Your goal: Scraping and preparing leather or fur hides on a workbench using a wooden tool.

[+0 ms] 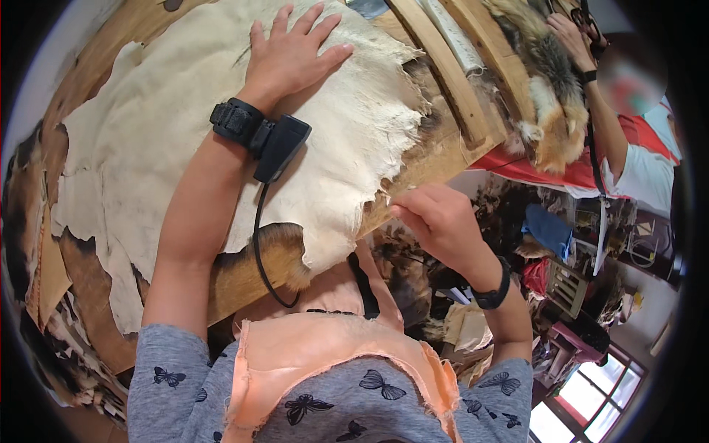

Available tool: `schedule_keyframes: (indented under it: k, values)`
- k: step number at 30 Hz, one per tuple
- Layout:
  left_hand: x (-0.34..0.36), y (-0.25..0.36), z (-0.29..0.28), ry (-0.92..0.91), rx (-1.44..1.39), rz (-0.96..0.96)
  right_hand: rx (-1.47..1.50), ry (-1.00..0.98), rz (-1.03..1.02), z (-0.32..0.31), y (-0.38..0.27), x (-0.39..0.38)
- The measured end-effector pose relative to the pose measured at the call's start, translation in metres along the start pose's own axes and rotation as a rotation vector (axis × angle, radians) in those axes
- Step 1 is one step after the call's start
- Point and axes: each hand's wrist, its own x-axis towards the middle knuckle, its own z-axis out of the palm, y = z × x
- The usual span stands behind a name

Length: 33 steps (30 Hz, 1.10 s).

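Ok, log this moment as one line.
left hand: spread flat on pale hide | right hand: fingers pinched at hide's ragged edge | hide: over wooden surface

1. Pale hide (170,148): one, ten o'clock.
2. Left hand (297,60), right hand (442,220): two, eleven and three o'clock.
3. Black wristbands (493,294): three; ten, four and two o'clock.
4. Blue cloth (548,229): one, three o'clock.
5. Window (593,395): one, four o'clock.

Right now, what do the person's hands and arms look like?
The left hand is bare, with a black strap, black box and black cable below it. The bare right hand has a black wristband. The grey sleeves show dark butterflies.
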Motion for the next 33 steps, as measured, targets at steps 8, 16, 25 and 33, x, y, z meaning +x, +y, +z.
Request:
schedule_keyframes:
  k: [8,16,25,33]
  values:
    - [-0.002,-0.001,-0.001,0.019,-0.033,0.006,0.151,-0.009,0.377,0.034,-0.031,0.015]
    - [-0.002,0.0,-0.004,-0.016,-0.036,-0.013,0.077,0.084,0.381,0.047,-0.029,-0.002]
    - [0.003,-0.01,0.026,0.027,-0.085,-0.023,-0.14,0.184,0.574,0.035,-0.026,-0.054]
    - [0.002,-0.009,0.019,0.01,-0.04,-0.006,0.267,0.271,0.659,0.039,-0.05,-0.031]
